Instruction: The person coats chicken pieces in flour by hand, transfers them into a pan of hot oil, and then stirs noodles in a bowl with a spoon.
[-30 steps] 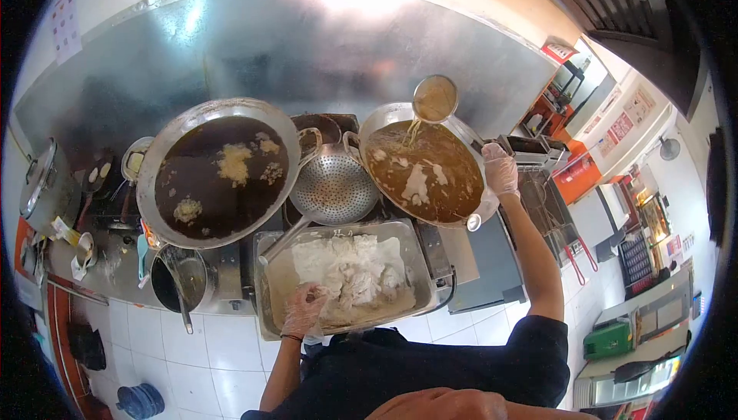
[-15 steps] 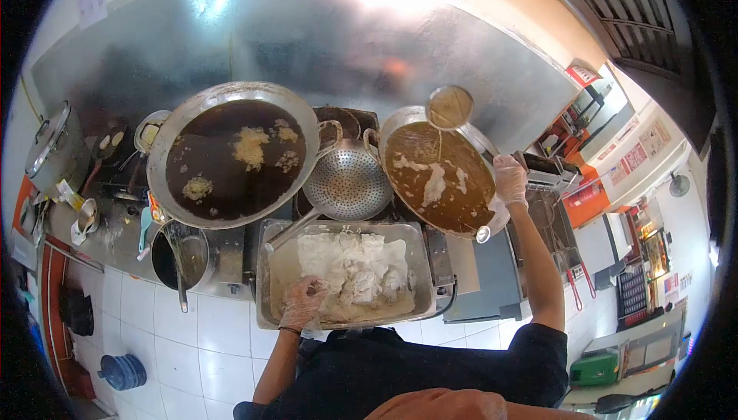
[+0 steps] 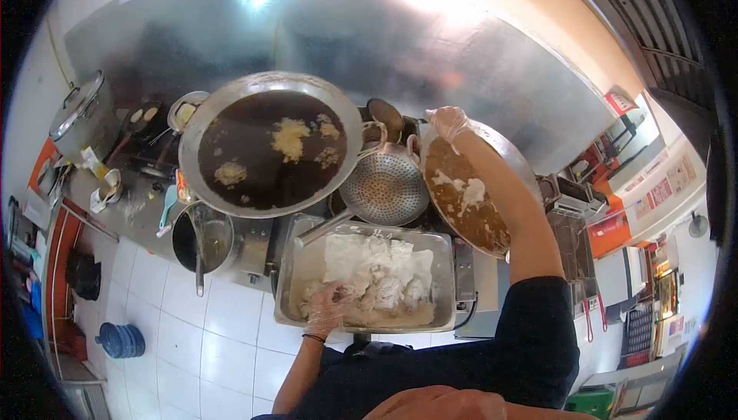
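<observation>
My left hand (image 3: 329, 308), in a clear glove, is dug into floured pieces (image 3: 377, 281) at the near left corner of a metal tray (image 3: 287, 285), fingers curled on one piece. My gloved right hand (image 3: 448, 121) reaches across the far rim of the right wok (image 3: 513, 160), which holds brown oil with pale pieces (image 3: 461, 189). It grips the handle of a ladle (image 3: 386, 116), whose bowl sits low between the two woks. The large left wok (image 3: 196, 151) holds dark oil with frying lumps (image 3: 290, 138).
A perforated skimmer (image 3: 384, 187) rests between the woks, its handle over the tray. A small pot (image 3: 201, 241) with a utensil stands at the counter's front left, a lidded stockpot (image 3: 83, 116) at far left. A steel backsplash (image 3: 430, 43) rises behind. A blue bottle (image 3: 119, 339) stands on the floor tiles.
My right hand has swung the ladle from above the right wok leftward and down, to between the woks. The oil stream has stopped. My left hand stays in the flour tray.
</observation>
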`<state>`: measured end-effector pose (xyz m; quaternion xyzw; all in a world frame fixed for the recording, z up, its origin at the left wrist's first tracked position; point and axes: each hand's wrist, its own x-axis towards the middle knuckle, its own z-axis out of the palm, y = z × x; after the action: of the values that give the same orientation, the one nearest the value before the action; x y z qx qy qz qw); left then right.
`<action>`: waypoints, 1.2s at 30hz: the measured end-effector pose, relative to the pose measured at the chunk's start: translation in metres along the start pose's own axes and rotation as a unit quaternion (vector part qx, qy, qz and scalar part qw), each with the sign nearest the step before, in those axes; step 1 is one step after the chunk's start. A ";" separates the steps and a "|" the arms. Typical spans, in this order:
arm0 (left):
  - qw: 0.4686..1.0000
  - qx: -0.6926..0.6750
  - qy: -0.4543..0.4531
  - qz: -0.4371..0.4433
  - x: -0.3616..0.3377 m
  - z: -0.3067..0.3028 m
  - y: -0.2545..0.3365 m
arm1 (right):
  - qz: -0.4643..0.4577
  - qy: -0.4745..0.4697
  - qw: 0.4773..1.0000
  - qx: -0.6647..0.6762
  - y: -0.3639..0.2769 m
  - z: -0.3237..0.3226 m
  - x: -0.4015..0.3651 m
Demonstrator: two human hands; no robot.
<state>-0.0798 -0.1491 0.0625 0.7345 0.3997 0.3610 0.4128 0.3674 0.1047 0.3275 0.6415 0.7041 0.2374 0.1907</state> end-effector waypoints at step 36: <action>0.990 -0.080 -0.119 -0.010 0.018 -0.009 -0.031 | 0.236 -0.026 0.960 0.149 -0.259 -0.042 -0.186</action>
<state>-0.0892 -0.1199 0.0421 0.7327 0.3247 0.2980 0.5186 0.1520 -0.1008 0.2048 0.8168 0.5545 0.1515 0.0495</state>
